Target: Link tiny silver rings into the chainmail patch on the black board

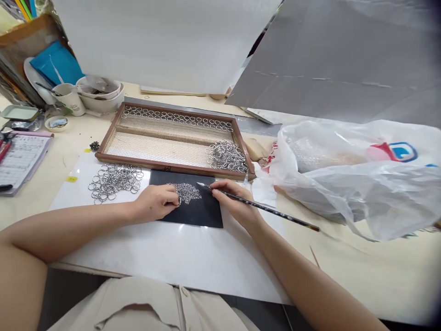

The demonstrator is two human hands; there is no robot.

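My right hand (234,197) grips a thin black patterned stick (272,211) with a pale pointed tip, much like a slim brush. Its tip hovers by a heap of tiny silver metal pieces (189,192) on a black mat (210,214). Over the mat's left part, my left hand (156,202) is closed in a pinch against the heap's near side. A small shiny bit shows at its fingertips, too small to name. Left of that hand lies a loose pile of silver rings (115,180) on white sheeting (155,253).
Behind the mat stands a wooden-framed mesh tray (161,163), with rings in rows along its far side and more rings (226,156) piled at its right. A plastic bag (344,174) bulges at right. Cup (70,99), tubs (101,94) and notepad (25,156) sit at left.
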